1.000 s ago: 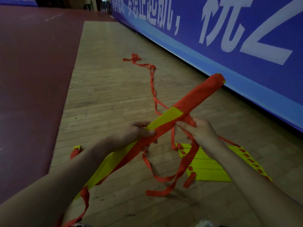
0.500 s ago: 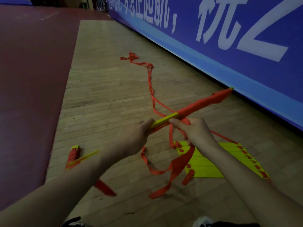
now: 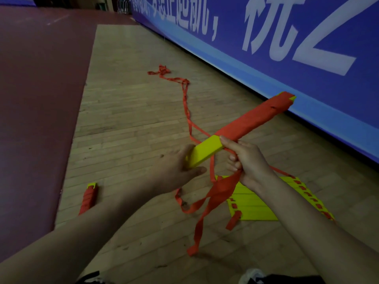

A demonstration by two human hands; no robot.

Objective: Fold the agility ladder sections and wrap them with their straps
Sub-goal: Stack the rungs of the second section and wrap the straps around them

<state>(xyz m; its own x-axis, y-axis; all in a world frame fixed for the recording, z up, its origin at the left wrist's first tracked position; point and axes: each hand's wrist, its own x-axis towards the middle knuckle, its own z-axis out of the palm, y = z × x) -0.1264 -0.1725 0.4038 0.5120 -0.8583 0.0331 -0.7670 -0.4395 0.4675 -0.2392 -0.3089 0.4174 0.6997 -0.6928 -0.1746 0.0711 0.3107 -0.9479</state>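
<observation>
Fingers of the left hand [image 3: 172, 171] curl round the bare yellow end of the folded ladder bundle [image 3: 256, 119], held mid-frame above the floor [image 3: 133, 119] and slanting upper right, while the right hand [image 3: 250, 162] clamps its orange-wrapped part and the dangling strap [image 3: 219, 193].

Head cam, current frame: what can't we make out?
Head view only:
- held bundle: near end hidden behind the left hand and forearm.
- loose strap: its path through the right hand is hidden by the fingers.
- floor bundle: lower end covered by the left forearm.
- flat ladder section: middle crossed by the right forearm.
- banner: lettering cut off by the top edge.
</observation>
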